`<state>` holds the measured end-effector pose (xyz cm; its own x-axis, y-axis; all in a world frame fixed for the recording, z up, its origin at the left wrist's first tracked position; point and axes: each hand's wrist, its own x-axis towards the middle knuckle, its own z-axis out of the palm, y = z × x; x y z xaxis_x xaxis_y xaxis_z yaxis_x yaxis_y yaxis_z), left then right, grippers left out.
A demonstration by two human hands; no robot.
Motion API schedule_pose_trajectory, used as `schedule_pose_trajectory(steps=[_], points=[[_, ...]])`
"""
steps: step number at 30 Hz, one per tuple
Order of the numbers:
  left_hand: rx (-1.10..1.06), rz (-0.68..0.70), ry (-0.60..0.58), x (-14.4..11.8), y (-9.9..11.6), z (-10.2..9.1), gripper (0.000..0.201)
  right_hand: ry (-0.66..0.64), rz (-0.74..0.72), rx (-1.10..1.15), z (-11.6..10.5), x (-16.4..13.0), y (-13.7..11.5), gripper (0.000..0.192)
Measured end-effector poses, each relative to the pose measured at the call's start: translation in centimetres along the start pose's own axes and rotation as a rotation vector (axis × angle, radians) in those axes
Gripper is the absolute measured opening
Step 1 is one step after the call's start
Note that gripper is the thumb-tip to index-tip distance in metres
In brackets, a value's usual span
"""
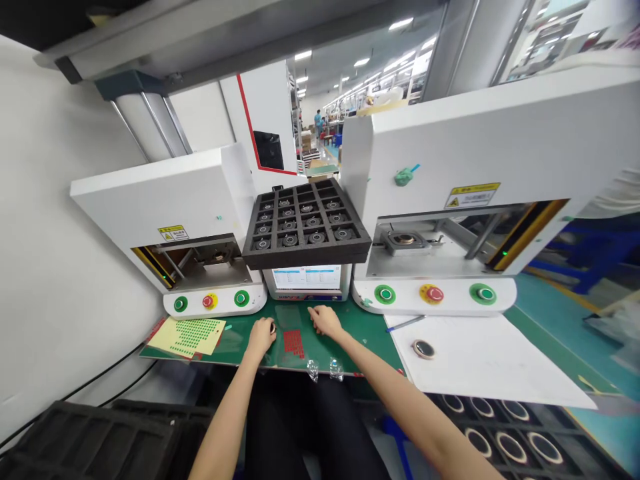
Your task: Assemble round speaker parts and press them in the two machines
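Pinching a small ring-shaped part (pixel 273 327) at its fingertips, the left hand (pixel 261 335) rests on the green mat (pixel 370 330) near its front edge. The right hand (pixel 325 321) lies just beside it, palm down with fingers loosely spread, touching the mat. Between the hands sits a sheet of red stickers (pixel 293 343). Two small clear bags (pixel 324 369) lie at the mat's front edge. Behind the hands stands a small screen (pixel 307 277), with a black tray of round parts (pixel 306 224) on top. White machines flank it: one at left (pixel 170 207), one at right (pixel 480 147). White paper (pixel 490 360) at the right carries another ring (pixel 423 349).
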<state>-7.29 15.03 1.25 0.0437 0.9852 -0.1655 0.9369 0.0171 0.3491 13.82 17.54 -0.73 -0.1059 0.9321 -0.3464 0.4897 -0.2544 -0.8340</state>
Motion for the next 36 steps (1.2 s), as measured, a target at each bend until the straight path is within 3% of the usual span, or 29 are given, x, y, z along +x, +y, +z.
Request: schedule_pose_trajectory(steps=[5, 9, 12, 16, 19, 21, 23, 26, 28, 31, 36], points=[[-0.298, -0.01, 0.125, -0.4, 0.9, -0.4, 0.032, 0.013, -0.172, 0.024, 0.0, -5.9, 0.9, 0.027], [-0.659, 0.041, 0.18, -2.0, 3.5, -2.0, 0.043, 0.107, -0.329, 0.08, -1.2, -10.3, 1.3, 0.035], [-0.95, 0.109, 0.112, -5.3, 6.3, -3.4, 0.063, 0.245, -0.45, 0.164, -2.3, -13.5, 0.4, 0.032], [-1.219, 0.143, -0.063, -10.7, 9.8, -4.8, 0.079, 0.359, -0.581, 0.29, -3.1, -17.4, -2.2, 0.028], [-1.469, 0.164, -0.228, -13.9, 11.7, -5.2, 0.063, 0.403, -0.721, 0.396, -3.1, -19.5, -4.0, 0.017], [-1.566, 0.218, -0.235, -15.5, 12.4, -5.3, 0.051, 0.407, -0.785, 0.448, -2.9, -20.6, -4.7, 0.013], [-1.507, 0.314, -0.118, -16.6, 12.9, -5.3, 0.041, 0.398, -0.811, 0.467, -2.8, -21.3, -4.9, 0.016], [-1.283, 0.452, 0.15, -17.7, 13.4, -5.4, 0.019, 0.43, -0.849, 0.468, -2.9, -22.2, -4.8, 0.02], [-1.165, 0.506, 0.271, -18.0, 13.5, -5.6, 0.016, 0.491, -0.882, 0.493, -3.1, -22.7, -4.8, 0.026], [-1.05, 0.571, 0.318, -18.2, 13.4, -5.8, 0.024, 0.561, -0.973, 0.573, -3.5, -23.2, -5.0, 0.032], [-0.868, 0.655, 0.316, -18.5, 12.9, -6.3, 0.026, 0.538, -1.046, 0.621, -3.9, -23.7, -5.1, 0.034]])
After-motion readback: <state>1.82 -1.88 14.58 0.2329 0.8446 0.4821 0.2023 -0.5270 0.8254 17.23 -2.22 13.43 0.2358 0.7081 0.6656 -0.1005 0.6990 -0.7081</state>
